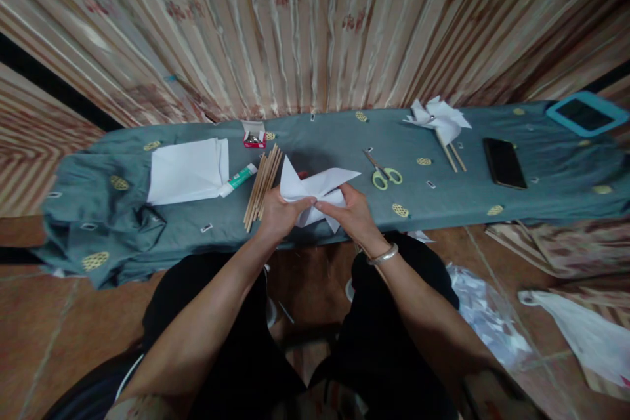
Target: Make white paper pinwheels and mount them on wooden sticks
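— White folded paper piece with pointed flaps (315, 191): pinched between both hands over the near edge of the grey-green cloth-covered surface (325, 138), just right of the bundle of thin wooden sticks (262, 185).

— Left hand (281, 213)?

— Closed on the paper's lower left part, fingers curled under. Right hand (350, 211) likewise closed on the lower right, thumb and fingertips meeting at the centre folds.

— Handling?

— Probably very light, thin, easily creased or torn; limp at the flap tips, somewhat stiffer where layers stack. Best taken at the folded centre, not by the points.

— Pointing which way?

— One flap up and away toward the striped curtain (305, 26), another out to the right toward the yellow-handled scissors (383, 172). Long axis roughly left to right, slightly tilted.

— Around it?

— Sheets of white paper (187, 170) and a green-and-white glue tube (238, 180) to the left; a finished white paper pinwheel on sticks (440, 122) and a black phone (504, 163) well apart on the right.
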A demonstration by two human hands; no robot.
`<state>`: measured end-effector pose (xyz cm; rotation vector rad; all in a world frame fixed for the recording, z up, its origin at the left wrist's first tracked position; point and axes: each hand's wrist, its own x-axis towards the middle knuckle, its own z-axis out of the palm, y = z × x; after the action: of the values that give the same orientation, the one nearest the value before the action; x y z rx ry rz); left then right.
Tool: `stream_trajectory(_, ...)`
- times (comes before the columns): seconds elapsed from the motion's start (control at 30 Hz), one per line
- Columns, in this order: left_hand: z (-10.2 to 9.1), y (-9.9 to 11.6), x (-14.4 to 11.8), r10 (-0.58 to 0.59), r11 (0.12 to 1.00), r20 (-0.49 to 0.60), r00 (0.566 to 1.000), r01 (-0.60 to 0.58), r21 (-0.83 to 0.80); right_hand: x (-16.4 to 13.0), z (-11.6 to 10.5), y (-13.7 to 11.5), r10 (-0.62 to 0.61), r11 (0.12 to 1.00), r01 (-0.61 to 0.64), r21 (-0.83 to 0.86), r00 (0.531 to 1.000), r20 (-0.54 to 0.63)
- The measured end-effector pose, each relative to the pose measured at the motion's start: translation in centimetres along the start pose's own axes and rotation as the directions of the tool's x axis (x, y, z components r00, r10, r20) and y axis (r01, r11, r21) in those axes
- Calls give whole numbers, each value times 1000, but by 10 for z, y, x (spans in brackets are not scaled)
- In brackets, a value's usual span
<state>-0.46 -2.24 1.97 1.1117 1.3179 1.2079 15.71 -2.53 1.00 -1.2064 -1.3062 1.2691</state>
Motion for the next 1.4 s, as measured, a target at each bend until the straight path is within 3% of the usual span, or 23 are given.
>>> stream_trajectory(1.03,-7,-5,1,35,995,34,999,-38,87,4,-2,6,-11,1000,11,-13,1000,7)
stream_trajectory(1.4,-5,-6,1,2,1000,28,1000,-2,-11,4,-3,14,-10,1000,10,-1,1000,26)
